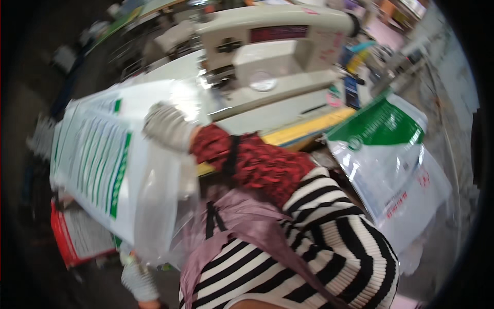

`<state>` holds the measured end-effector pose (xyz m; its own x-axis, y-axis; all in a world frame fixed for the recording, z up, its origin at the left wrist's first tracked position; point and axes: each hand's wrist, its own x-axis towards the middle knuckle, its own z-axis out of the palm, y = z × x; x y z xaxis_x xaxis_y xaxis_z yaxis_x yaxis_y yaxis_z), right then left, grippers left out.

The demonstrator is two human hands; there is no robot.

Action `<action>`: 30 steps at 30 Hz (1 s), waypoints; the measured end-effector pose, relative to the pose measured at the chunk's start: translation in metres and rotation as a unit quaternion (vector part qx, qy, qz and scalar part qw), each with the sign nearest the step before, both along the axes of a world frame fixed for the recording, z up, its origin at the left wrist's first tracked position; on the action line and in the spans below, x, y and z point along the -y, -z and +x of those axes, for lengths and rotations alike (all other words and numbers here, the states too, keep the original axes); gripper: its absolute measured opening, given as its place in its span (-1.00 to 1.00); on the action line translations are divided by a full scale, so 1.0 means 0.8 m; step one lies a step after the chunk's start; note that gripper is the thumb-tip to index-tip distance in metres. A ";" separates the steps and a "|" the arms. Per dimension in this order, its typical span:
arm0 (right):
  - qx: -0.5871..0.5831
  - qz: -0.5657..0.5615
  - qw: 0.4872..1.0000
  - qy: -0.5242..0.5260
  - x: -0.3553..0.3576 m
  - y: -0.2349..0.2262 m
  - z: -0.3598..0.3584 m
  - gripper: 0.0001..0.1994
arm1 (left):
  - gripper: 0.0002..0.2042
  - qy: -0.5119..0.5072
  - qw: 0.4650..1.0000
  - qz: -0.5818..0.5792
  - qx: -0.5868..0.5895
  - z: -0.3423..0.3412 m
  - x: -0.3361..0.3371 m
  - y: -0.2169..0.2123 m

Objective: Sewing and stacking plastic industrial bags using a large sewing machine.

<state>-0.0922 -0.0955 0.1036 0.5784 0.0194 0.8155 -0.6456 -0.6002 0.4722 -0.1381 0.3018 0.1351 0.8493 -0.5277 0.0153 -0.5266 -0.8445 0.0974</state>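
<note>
A large white plastic bag (110,149) with green printing and a clear, loose plastic layer slants across the left side, its upper part beside the sewing machine (278,46). My right hand (170,126), in a pale knit glove below a red patterned sleeve, reaches across to the bag's upper part. Its fingers look closed on the plastic, though motion blurs them. Low at the left, my left hand (139,278), gloved too, is closed at the bag's lower edge. The bag partly hides its fingertips.
Another white and green plastic bag (383,134) hangs over the table edge on the right. A red and white package (82,234) lies below on the left. A yellow strip (309,126) runs along the table's front. Near the machine's right end is a small dark blue object (352,92).
</note>
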 end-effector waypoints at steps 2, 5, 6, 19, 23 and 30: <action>-0.040 0.159 0.900 -0.405 0.005 0.054 0.049 -0.75 | -0.60 0.009 0.992 0.060 0.115 0.005 0.001 -0.049; -0.024 0.212 0.907 -0.364 -0.054 0.076 0.046 -0.83 | -0.62 -0.036 0.804 -0.565 -0.181 -0.021 0.088 -0.035; -0.026 0.215 0.911 -0.352 -0.066 0.074 0.030 -0.83 | -0.64 0.094 0.918 -0.373 -0.096 -0.008 0.100 -0.007; -0.165 0.384 0.811 -0.410 -0.070 0.079 -0.066 -0.88 | -0.67 -0.024 0.741 0.271 0.614 0.218 -0.051 0.271; -0.148 0.411 0.784 -0.441 -0.087 0.089 -0.054 -0.86 | -0.64 -0.273 0.073 0.406 0.869 0.176 0.053 0.185; -0.204 0.405 0.772 -0.446 -0.088 0.098 -0.057 -0.86 | -0.62 -0.338 -0.351 0.430 0.760 -0.020 0.260 0.033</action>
<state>-0.1374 -0.0251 0.0251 0.8412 0.1368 0.5232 0.2971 -0.9253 -0.2357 -0.1537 0.0935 0.1090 -0.0937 -0.9718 0.2165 0.6342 0.1094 0.7654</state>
